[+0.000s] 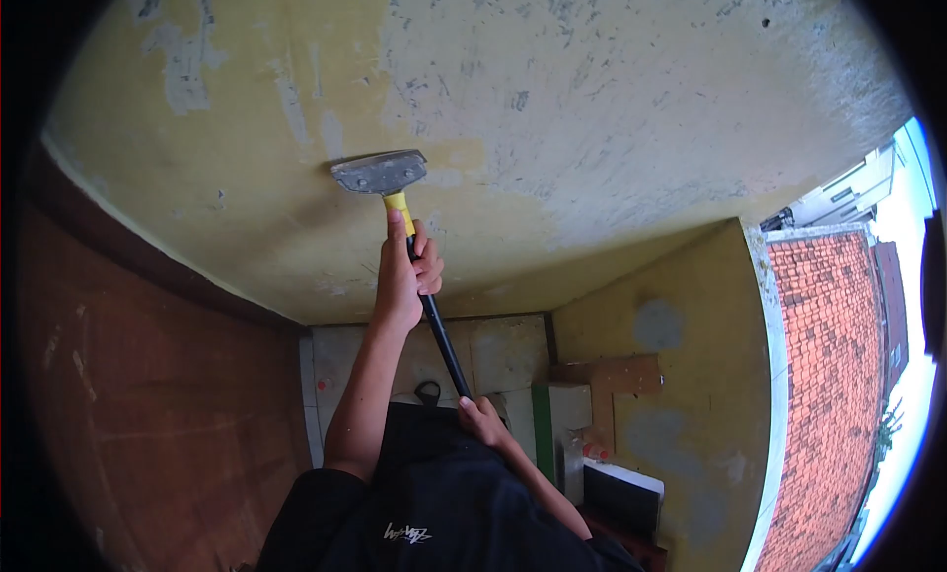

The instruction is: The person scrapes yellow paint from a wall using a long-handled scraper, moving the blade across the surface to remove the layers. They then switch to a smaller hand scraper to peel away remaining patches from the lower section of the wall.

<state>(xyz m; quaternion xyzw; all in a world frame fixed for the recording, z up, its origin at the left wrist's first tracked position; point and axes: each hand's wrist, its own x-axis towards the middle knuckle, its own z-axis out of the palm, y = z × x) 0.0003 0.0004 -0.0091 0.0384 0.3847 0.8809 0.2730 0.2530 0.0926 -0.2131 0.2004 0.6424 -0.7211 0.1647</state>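
Observation:
A long-handled scraper (381, 171) slants up toward the wall, its wide grey metal head at the yellowish painted surface. My left hand (406, 276) is wrapped around the upper handle, just below the yellow collar, with the thumb laid along it. Lower down, my right hand (481, 420) grips the black handle near its bottom end, close to my black shirt. The wall (592, 128) around the blade shows yellow paint to the left and a paler, scuffed area with grey marks to the right.
A brown wooden panel (178, 394) stands on the left. Below, on the tiled floor (503, 350), a dark sandal (427, 393) lies near my feet. Boxes (567, 409) and a cardboard piece (631, 375) sit at the right by a low wall (681, 414); orange roof tiles (819, 345) lie beyond.

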